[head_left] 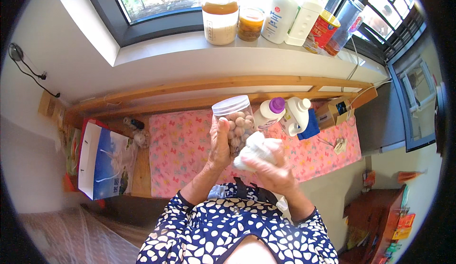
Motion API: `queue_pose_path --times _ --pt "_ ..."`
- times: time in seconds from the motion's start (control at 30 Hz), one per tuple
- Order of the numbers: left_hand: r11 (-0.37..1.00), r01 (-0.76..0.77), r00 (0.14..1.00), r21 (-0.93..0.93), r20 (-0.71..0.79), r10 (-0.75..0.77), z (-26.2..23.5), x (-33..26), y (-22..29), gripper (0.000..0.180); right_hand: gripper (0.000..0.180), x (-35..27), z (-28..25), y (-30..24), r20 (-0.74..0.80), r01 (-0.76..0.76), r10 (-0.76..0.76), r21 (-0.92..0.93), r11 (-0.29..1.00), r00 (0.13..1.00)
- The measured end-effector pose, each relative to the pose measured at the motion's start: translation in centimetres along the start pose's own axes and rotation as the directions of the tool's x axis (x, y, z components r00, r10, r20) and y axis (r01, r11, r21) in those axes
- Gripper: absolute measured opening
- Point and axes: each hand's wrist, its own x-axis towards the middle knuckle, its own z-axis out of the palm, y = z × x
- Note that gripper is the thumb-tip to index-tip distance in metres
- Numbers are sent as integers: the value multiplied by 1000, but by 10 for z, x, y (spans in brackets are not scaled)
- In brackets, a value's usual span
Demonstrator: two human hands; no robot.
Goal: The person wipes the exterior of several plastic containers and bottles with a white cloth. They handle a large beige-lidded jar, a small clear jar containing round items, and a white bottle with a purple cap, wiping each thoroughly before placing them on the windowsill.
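A clear jar (241, 121) with a white screw lid, full of round brown nut-like balls, is held up in front of me, slightly tilted. My left hand (220, 145) is wrapped round its left side, thumb toward the lid. In my right hand (275, 171) is a bunched white cloth (257, 151), pressed to the jar's lower right side or just in front of it. The cloth hides the lower right of the jar. Just beyond stand a white bottle with a purple cap (270, 111) and a white jug with a handle (297, 116).
Below is a pink patterned bedspread (180, 145) with a wooden rail (190, 90) behind. A blue cloth (310, 126) and an open carton (330, 114) lie right. Jars and bottles, including a white bottle (279, 19), line the windowsill. A gift bag (107, 162) stands left.
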Motion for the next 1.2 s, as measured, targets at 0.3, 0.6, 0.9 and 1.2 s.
queue_pose_path --times 0.3,0.6,0.9,1.2 --pt "968 -140 988 209 -37 151 1 -13 0 64 36 32 20 8 -245 -76 81 32 997 966" --pt "696 -361 932 620 233 276 3 -12 22 91 35 42 -8 18 -212 -405 558 493 770 802" --pt "575 -515 857 635 374 355 -6 -12 15 89 40 58 -32 21 212 -157 106 237 959 972" --pt "422 -553 829 719 422 367 -4 -12 15 84 29 63 -29 41 281 -380 299 303 874 912"
